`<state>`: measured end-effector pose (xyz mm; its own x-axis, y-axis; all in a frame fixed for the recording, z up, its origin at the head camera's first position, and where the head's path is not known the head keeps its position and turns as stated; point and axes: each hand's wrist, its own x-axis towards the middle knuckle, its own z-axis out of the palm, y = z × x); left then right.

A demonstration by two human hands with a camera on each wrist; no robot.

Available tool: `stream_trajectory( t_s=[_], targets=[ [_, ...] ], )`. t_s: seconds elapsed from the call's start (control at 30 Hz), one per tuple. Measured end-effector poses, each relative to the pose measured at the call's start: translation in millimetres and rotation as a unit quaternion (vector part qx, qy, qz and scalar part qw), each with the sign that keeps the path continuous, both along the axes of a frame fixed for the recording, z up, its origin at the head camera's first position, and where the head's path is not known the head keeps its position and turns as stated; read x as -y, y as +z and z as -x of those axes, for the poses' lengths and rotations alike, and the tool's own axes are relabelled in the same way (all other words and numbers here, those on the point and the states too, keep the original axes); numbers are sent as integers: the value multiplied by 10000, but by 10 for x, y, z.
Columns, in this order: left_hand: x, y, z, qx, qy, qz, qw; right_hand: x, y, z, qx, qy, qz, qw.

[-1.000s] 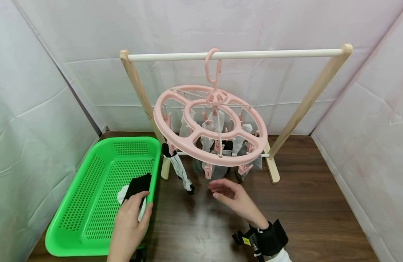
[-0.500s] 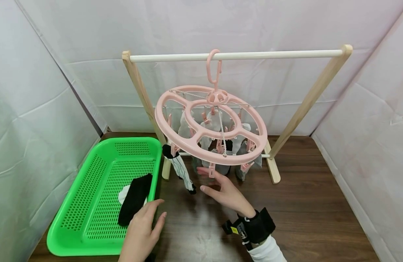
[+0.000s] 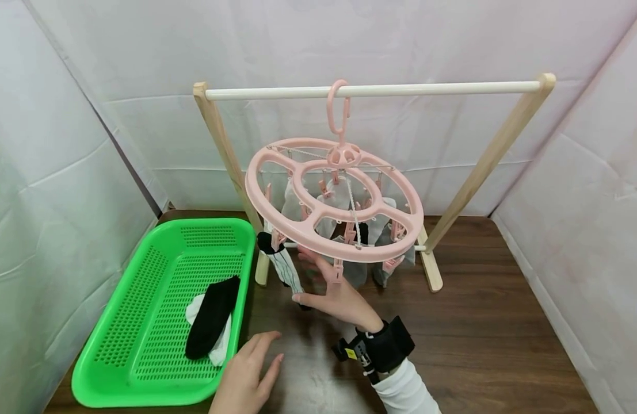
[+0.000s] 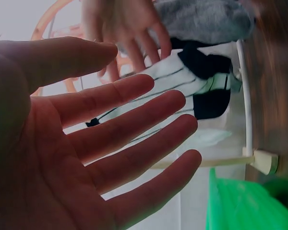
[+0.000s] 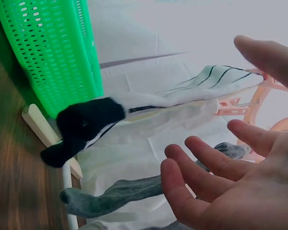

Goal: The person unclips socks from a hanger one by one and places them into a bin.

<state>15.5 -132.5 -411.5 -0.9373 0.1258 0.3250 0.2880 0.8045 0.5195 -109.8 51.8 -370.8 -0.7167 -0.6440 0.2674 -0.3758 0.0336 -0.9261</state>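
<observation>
A striped white sock with black toe and heel (image 3: 284, 269) hangs by a clip from the left front of the pink round clip hanger (image 3: 318, 241). Beside this sock, under the hanger's front rim, my right hand (image 3: 341, 299) reaches in with thumb and fingers spread. In the right wrist view a gap shows between the fingertips and the sock. My left hand (image 3: 245, 374) hovers off the basket's right edge, fingers extended and holding nothing; the left wrist view shows its open palm before the sock. A folded black sock (image 3: 212, 319) lies over a white one (image 3: 222, 343) in the basket.
The green basket (image 3: 111, 345) stands on the dark wooden table (image 3: 484, 333), left of the stand. A white rail (image 3: 432, 89) on wooden legs (image 3: 489, 161) carries the hanger. Several grey and white socks (image 3: 357, 273) hang behind its front rim. White cloth walls surround the table.
My left hand has left the black sock in the basket and moved right, over the table's front. My right hand has moved left and forward, under the hanger's rim to the striped sock.
</observation>
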Motion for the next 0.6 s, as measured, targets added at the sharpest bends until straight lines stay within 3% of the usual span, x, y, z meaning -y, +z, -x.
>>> stream_trajectory(
  t_s=[0.23,0.4,0.6],
  targets=[
    [-62,-32,4,261,-362,-147,9989,110,-229,193,-150,-3,-99,9998],
    [-82,-44,13,476,-543,-199,9972,204,-136,243,-296,26,315,9991],
    [-89,-60,23,741,-588,-171,9954,265,5,269,-350,-40,395,9986]
  ],
)
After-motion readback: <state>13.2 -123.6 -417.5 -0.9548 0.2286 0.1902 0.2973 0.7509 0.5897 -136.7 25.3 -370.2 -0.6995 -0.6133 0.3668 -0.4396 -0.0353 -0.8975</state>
